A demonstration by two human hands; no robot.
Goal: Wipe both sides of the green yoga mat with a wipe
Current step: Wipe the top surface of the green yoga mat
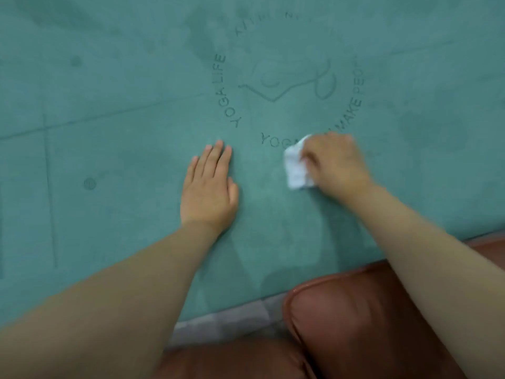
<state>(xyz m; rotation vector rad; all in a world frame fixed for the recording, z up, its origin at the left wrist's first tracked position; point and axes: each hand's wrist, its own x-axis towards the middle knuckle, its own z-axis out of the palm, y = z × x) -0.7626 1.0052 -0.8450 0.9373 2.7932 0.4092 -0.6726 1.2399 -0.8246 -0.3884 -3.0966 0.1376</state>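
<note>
- A green yoga mat (109, 110) with a matte surface lies spread flat, filling most of the view.
- A dark printed circle of lettering (289, 77) sits on the mat, ringing a line-drawn figure.
- The left hand (209, 191) lies palm down on the mat, fingers straight and together, grasping nothing.
- The right hand (334, 162) grips a crumpled white wipe (296, 166), pressing it onto the mat at the lower edge of the lettering.
- A brown leather cushion (355, 324) sits at the mat's near edge, bottom right.
</note>
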